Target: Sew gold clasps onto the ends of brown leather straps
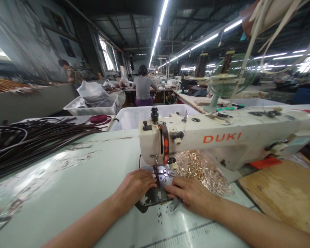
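Observation:
A white sewing machine stands across the table, its needle area above a dark metal bed plate. My left hand rests on the left of the plate, fingers bent and held together beside the presser foot. To the right of the plate is my right hand, its fingers curled, with the index finger pointing toward the plate. From beneath it juts a grey pointed piece, too blurred to name. Whatever lies under my fingertips is small and dark or hidden.
Behind the machine head lies a clear bag of gold metal rings and clasps. Dark strips are heaped on the left. A white bin stands beyond the table, and a wooden board lies right. A person sits ahead, back turned.

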Action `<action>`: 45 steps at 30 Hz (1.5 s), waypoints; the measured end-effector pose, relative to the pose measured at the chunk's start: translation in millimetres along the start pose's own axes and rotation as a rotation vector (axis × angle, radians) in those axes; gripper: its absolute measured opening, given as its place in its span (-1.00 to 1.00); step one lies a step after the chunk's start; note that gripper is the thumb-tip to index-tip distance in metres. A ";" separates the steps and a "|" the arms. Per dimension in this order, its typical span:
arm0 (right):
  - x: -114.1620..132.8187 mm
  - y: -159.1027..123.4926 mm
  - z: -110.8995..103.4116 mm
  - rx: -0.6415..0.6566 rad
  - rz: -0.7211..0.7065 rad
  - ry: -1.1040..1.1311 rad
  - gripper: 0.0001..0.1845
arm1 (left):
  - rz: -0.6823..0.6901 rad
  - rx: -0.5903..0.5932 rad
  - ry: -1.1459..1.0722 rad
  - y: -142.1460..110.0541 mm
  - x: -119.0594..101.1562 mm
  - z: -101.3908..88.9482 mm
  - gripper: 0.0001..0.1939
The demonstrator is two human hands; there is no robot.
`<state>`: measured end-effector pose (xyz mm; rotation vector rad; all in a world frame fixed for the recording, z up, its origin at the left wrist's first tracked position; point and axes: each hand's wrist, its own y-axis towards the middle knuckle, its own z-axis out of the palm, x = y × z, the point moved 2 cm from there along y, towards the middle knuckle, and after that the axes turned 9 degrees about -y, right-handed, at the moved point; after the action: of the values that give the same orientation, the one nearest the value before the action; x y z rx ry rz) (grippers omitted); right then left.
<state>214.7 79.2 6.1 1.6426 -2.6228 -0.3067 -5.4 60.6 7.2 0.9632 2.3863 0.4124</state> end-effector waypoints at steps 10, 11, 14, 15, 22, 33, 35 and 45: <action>-1.8 -0.5 0.4 0.026 0.000 -0.001 -0.72 | -0.172 0.017 -0.002 15.4 43.0 -6.3 -0.73; -1.5 -0.7 0.5 0.029 0.001 -0.002 -0.73 | -0.146 0.066 -0.008 18.5 46.1 -7.8 -0.71; -0.7 -0.8 0.2 0.034 0.007 -0.001 -0.74 | -0.038 0.226 -0.041 25.7 52.1 -10.8 -0.74; -0.6 -0.8 0.0 0.030 0.009 -0.002 -0.73 | -0.011 0.260 -0.046 27.0 53.1 -11.4 -0.74; -1.1 -1.0 0.0 -0.007 0.009 -0.005 -0.68 | 0.020 0.276 0.024 22.7 44.8 -14.9 -0.75; -1.7 -3.1 6.0 -0.046 -0.014 -0.026 -0.68 | 0.026 0.261 0.168 10.4 18.8 -21.8 -0.66; -1.8 -2.7 6.5 -0.052 -0.019 -0.028 -0.68 | 0.011 0.259 0.193 7.8 17.9 -22.9 -0.61; -1.6 -2.5 6.3 -0.051 -0.003 -0.045 -0.70 | -0.118 0.270 0.412 -10.4 -8.9 -14.2 -0.24</action>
<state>216.9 80.5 -0.4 1.6427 -2.6217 -0.4115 -14.0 45.9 17.2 0.9134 2.9156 0.2674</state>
